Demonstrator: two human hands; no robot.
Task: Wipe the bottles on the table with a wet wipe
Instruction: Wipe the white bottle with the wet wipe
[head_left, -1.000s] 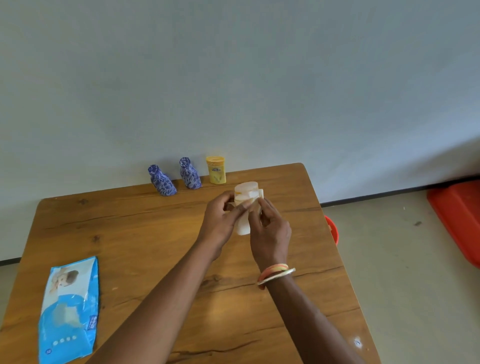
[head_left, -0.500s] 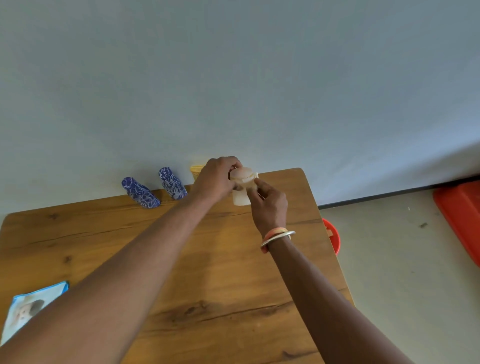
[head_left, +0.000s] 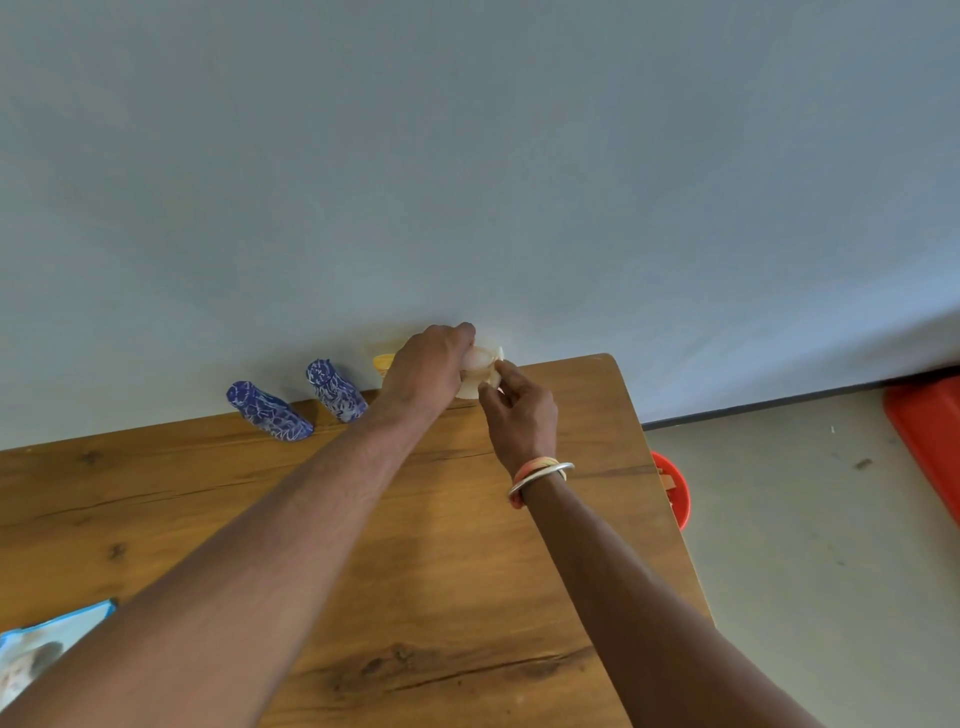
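From the head view, the left hand (head_left: 431, 366) is curled over the top of a pale white bottle (head_left: 475, 361), gripping it at the far edge of the wooden table (head_left: 467, 545), close to the wall. The right hand (head_left: 519, 413), with bangles (head_left: 540, 474) on its wrist, pinches a wet wipe (head_left: 500, 355) against the bottle's right side. Just left of the grip a yellow bottle (head_left: 383, 362) peeks out from behind the left hand. Further left stand two blue patterned bottles, one nearer (head_left: 335, 389) and one beyond it (head_left: 267, 411). Well apart from the grip, at the near left corner, lies a blue wipes pack (head_left: 31, 654). Right of the grip, off the table, a red bucket (head_left: 675, 488) sits on the floor.
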